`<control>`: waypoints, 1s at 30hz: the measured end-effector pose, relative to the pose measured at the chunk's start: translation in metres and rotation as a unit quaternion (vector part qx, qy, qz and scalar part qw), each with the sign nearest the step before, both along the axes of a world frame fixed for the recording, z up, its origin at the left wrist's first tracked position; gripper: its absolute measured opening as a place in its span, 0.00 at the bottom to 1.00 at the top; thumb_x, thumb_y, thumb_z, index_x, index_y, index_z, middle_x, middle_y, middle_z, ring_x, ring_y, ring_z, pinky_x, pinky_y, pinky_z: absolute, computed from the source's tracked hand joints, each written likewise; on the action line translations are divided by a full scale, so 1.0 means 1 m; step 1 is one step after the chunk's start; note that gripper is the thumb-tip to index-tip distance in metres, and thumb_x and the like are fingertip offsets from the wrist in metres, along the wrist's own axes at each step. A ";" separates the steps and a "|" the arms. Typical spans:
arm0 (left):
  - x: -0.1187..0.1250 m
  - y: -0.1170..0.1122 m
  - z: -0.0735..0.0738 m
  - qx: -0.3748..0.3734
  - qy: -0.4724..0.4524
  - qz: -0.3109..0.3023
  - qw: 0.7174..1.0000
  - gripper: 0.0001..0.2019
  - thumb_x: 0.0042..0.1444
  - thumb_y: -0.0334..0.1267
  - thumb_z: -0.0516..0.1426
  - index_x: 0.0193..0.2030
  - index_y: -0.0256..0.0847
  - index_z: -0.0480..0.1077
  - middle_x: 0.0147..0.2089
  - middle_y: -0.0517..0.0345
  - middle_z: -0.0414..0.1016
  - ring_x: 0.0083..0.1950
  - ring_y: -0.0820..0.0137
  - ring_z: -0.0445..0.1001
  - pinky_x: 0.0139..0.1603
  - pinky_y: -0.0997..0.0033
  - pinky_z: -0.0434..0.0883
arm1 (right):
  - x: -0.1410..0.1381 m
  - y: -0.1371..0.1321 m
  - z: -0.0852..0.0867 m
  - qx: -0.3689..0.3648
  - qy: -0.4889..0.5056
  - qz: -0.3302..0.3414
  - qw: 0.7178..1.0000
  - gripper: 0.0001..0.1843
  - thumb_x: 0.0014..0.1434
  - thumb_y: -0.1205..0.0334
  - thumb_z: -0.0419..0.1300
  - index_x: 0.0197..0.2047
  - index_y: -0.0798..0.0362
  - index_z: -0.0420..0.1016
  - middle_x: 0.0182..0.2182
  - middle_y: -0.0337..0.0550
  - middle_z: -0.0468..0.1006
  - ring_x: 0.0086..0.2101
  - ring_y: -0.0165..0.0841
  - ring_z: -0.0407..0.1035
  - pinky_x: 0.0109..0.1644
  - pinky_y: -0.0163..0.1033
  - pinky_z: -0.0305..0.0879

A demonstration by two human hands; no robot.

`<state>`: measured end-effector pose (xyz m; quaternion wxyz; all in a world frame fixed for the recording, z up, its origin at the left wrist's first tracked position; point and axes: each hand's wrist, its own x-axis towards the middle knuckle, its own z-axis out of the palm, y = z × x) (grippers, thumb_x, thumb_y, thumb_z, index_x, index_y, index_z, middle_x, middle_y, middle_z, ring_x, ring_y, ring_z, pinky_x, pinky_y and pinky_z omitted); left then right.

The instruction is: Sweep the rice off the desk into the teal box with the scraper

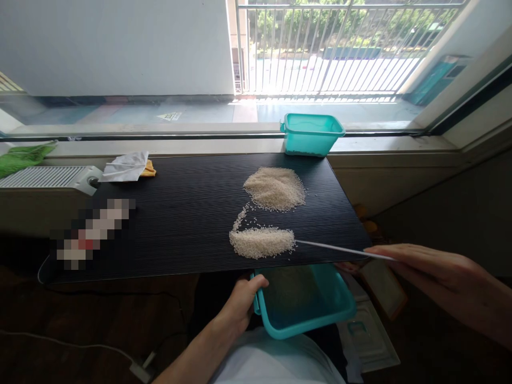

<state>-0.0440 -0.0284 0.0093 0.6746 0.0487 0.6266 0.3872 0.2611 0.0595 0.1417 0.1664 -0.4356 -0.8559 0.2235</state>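
Observation:
Two heaps of white rice lie on a black table (168, 213): a larger far heap (275, 188) and a smaller near heap (262, 241) close to the front edge. My left hand (239, 305) is closed on the rim of a teal plastic tub (306, 301), held just below the table's front edge under the near heap. My right hand (420, 266) is closed on a thin white flat strip (340, 249), edge-on, whose tip touches the right side of the near heap.
A second teal tub (311, 134) stands on the window sill behind the table. A crumpled white tissue (125, 166) and something orange lie at the table's far left, by a white radiator (52, 177). A green cloth (22, 157) sits further left. A blurred-out object (94, 232) rests at the table's left.

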 end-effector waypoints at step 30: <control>-0.002 -0.005 -0.004 0.013 -0.021 0.024 0.999 0.09 0.36 0.34 0.63 0.28 0.35 0.72 0.23 0.58 0.71 0.24 0.72 0.67 0.27 0.73 0.64 | -0.026 0.026 -0.011 0.046 -0.010 -0.005 0.999 0.16 0.65 0.54 0.55 0.45 0.48 0.83 0.42 0.45 0.86 0.41 0.41 0.80 0.46 0.42 0.77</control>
